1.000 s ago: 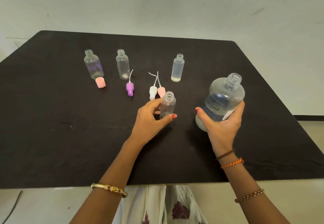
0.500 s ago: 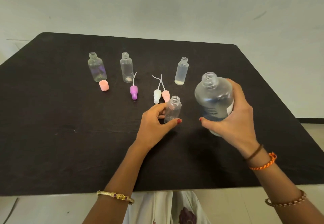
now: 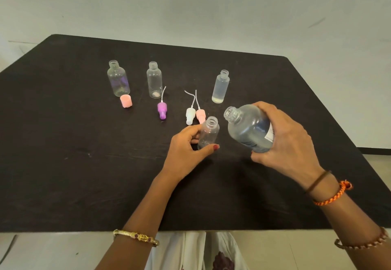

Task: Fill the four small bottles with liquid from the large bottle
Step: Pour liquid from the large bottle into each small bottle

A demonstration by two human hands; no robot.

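Observation:
My right hand (image 3: pixel 285 142) grips the large clear bottle (image 3: pixel 246 128), lifted off the table and tilted left, its open mouth close to the mouth of a small clear bottle (image 3: pixel 208 132). My left hand (image 3: pixel 186 149) holds that small bottle upright on the black table (image 3: pixel 84 164) between thumb and fingers. Three other small open bottles stand farther back: one at the left (image 3: pixel 118 78), one beside it (image 3: pixel 154 80), and one at the right (image 3: pixel 220 86) with a little liquid at its bottom.
Loose caps lie between the bottles: a pink cap (image 3: pixel 126 101), a purple pump top (image 3: pixel 162 110) with a tube, a white pump top (image 3: pixel 190 116) and a pink pump top (image 3: pixel 200 115). The table's near edge runs just above my lap.
My right hand has lifted the large bottle, turned over its top and tilted it left toward the small bottle. My left hand keeps holding the small bottle in place.

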